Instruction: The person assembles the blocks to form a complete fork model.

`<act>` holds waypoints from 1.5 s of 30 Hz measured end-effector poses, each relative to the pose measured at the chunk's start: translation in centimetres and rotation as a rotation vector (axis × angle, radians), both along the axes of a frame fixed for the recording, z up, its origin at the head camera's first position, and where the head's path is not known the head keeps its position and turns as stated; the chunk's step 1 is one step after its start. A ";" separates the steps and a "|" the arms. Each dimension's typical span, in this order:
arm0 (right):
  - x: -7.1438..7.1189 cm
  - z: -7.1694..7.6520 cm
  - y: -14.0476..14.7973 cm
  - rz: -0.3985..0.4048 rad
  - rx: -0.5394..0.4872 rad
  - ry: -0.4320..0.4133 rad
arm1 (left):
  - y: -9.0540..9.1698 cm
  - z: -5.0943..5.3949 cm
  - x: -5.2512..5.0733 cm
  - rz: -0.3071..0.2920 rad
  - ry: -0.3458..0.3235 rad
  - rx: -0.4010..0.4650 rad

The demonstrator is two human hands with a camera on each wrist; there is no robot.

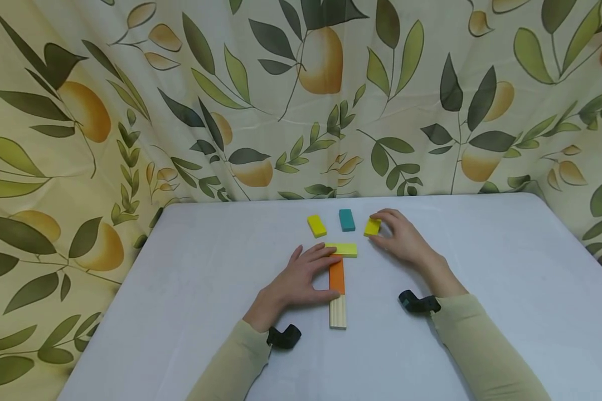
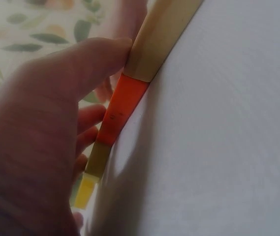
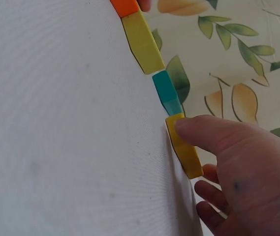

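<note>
In the head view, my right hand (image 1: pixel 403 239) pinches a small yellow block (image 1: pixel 372 227) between thumb and fingers, at the far side of the table. The right wrist view shows the thumb pressed against this yellow block (image 3: pixel 184 147). My left hand (image 1: pixel 301 278) lies beside a row of blocks, fingers extended. Its fingertips touch a lime-yellow block (image 1: pixel 348 250) set crosswise and the orange block (image 1: pixel 336 275) below it. The left thumb rests near where the orange block meets a plain wooden block (image 1: pixel 338 313).
Another yellow block (image 1: pixel 317 226) and a teal block (image 1: pixel 347 220) lie on the white table (image 1: pixel 205 278) beyond the row. A curtain (image 1: pixel 301 111) printed with fruit and leaves hangs behind the far edge. A small black device sits on each wrist.
</note>
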State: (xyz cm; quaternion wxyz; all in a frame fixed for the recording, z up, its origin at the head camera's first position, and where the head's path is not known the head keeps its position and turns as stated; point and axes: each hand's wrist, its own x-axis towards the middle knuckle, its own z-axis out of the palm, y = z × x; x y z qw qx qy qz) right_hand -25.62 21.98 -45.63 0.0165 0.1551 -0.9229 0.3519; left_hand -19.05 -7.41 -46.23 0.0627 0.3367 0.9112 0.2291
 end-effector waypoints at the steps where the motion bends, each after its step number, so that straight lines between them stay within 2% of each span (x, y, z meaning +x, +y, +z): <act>1: 0.0 0.0 0.0 0.002 0.001 -0.001 | 0.0 0.0 0.0 0.000 -0.001 -0.001; 16: 0.0 0.3 -0.1 -0.008 0.027 -0.027 | 0.1 0.0 -0.1 0.003 -0.006 0.005; 28: 0.0 0.1 -0.1 -0.007 0.005 -0.031 | 0.0 0.0 0.0 -0.001 -0.019 0.006; 35: 0.1 0.5 -0.5 0.039 -0.007 -0.009 | -0.1 -0.1 0.0 -0.005 -0.006 0.014; 45: 0.6 0.9 -1.5 0.099 -0.022 -0.025 | -0.2 -0.2 -0.2 -0.032 0.044 0.042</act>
